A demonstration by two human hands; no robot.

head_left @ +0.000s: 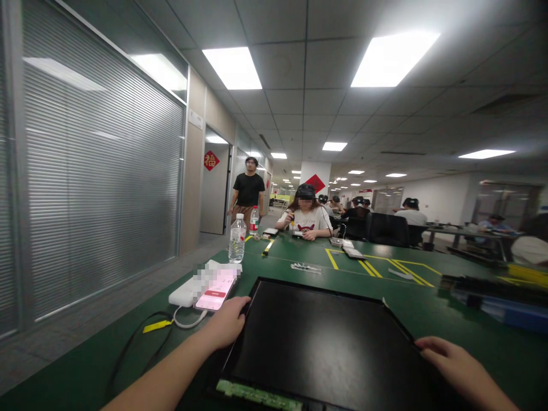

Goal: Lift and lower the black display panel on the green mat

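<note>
A large black LCD panel (pixel 325 337) lies in front of me, with a strip of green circuit board (pixel 257 395) along its near edge. My left hand (pixel 229 322) is closed on the panel's left edge near the far corner, the thumb side turned towards me. On the opposite side my right hand (pixel 443 354) pinches the right edge between thumb and fingers. The panel's near right corner runs out of the picture. Whether it rests fully on the table or is slightly raised, I cannot tell.
Left of the panel are a lit phone (pixel 218 288), a white power bank (pixel 184 294) and a cable with a yellow tag (pixel 157 326). A water bottle (pixel 237 240) stands behind them. Blurred dark and blue items (pixel 500 302) lie right. A co-worker (pixel 306 214) sits opposite.
</note>
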